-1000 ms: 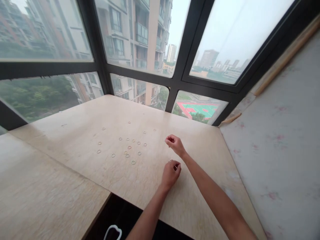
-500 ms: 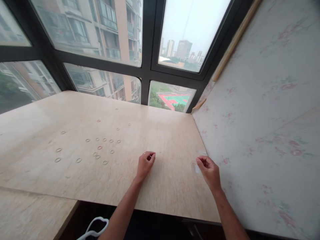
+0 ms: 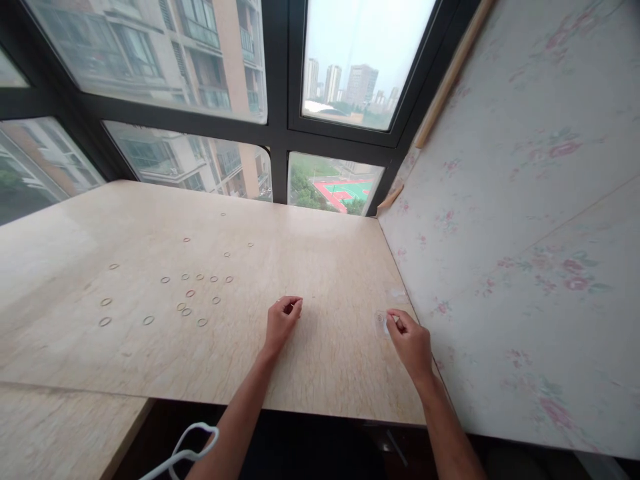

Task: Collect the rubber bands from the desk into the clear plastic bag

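Note:
My left hand rests near the middle of the marble-patterned sill, thumb and forefinger pinched together. Whatever may be between those fingertips is too small to make out. At the right, my right hand is also closed in a pinch, its fingertips over a small clear plastic packet lying on the sill. From here I cannot tell if the fingers grip the packet or something tiny. Several thin rings, like rubber bands, lie scattered left of my left hand, among them a red ring and a greenish ring.
Another clear plastic piece lies by the flowered wall. Dark window frames edge the back of the sill. A white looped cord or handle shows below the front edge, beside my left forearm.
The whole view has shifted a little, so the sill and rings appear further left. My right fingertips have come slightly lower over the clear packet. My left hand keeps its pinch.

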A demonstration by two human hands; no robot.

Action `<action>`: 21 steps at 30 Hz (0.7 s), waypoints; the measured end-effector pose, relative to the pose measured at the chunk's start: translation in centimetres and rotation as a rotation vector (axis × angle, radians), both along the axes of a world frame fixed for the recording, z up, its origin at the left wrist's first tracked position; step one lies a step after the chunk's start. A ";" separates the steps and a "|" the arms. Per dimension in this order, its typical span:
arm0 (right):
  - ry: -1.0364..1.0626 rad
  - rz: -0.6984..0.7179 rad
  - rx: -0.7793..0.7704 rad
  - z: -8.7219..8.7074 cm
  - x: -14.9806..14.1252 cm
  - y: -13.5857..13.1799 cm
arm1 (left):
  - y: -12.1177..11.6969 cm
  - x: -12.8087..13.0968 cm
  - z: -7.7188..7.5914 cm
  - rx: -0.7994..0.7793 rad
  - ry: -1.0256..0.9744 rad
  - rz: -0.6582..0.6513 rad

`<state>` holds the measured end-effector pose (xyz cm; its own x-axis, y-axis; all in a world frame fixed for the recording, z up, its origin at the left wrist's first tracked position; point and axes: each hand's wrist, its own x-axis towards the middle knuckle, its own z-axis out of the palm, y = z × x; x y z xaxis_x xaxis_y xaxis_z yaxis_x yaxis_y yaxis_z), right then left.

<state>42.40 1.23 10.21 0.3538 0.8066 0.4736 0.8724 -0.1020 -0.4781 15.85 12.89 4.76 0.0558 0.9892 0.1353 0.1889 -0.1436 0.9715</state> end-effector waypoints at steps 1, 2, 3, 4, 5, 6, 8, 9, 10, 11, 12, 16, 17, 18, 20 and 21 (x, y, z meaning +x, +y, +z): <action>0.010 0.035 -0.003 -0.1 -0.4 -0.2 | 0.0 0.0 0.0 0.002 0.000 0.001; 0.017 0.070 -0.010 -0.4 -1.0 -0.3 | 0.0 0.0 0.0 0.006 0.003 0.002; 0.026 0.109 -0.021 -0.9 -1.6 -0.6 | 0.0 0.0 -0.1 0.011 0.007 0.002; 0.038 0.156 -0.036 -1.5 -2.3 -0.8 | 0.0 0.0 -0.1 0.016 0.013 0.002; 0.055 0.211 -0.055 -2.1 -3.1 -1.1 | -0.1 -0.1 -0.1 0.022 0.019 0.000; 0.073 0.274 -0.080 -2.8 -3.8 -1.3 | -0.2 -0.1 -0.1 0.031 0.027 -0.003; 0.114 0.408 -0.133 -4.0 -4.9 -1.8 | -0.3 -0.2 0.1 0.034 0.021 -0.024; 0.142 0.456 -0.148 -4.3 -5.2 -1.9 | -0.4 -0.3 0.2 0.022 -0.001 -0.040; 0.178 0.479 -0.153 -4.5 -5.4 -2.0 | -0.5 -0.5 0.4 0.005 -0.027 -0.053; 0.221 0.477 -0.152 -4.5 -5.4 -2.1 | -0.6 -0.6 0.6 -0.018 -0.057 -0.066; 0.276 0.453 -0.147 -4.5 -5.3 -2.0 | -0.6 -0.8 0.8 -0.036 -0.077 -0.072; 0.432 0.378 -0.197 -4.3 -4.3 -1.7 | -0.5 -2.9 1.4 -0.131 -0.160 -0.169; 0.445 0.382 -0.206 -4.3 -4.1 -1.7 | -0.4 -3.8 1.5 -0.158 -0.190 -0.180; 0.452 0.389 -0.214 -4.5 -3.9 -1.6 | -0.3 -5.0 1.6 -0.181 -0.216 -0.163; 0.455 0.396 -0.227 -4.9 -3.7 -1.7 | 0.1 -7.8 2.0 -0.205 -0.250 -0.055; 0.455 0.395 -0.235 -5.1 -3.6 -1.7 | 0.4 -9.6 2.2 -0.214 -0.270 0.015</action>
<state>38.85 -0.46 5.10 0.1327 0.9811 0.1408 0.5811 0.0381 -0.8129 6.23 13.27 6.99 0.0318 0.9972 -0.0674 -0.0785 0.0697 0.9945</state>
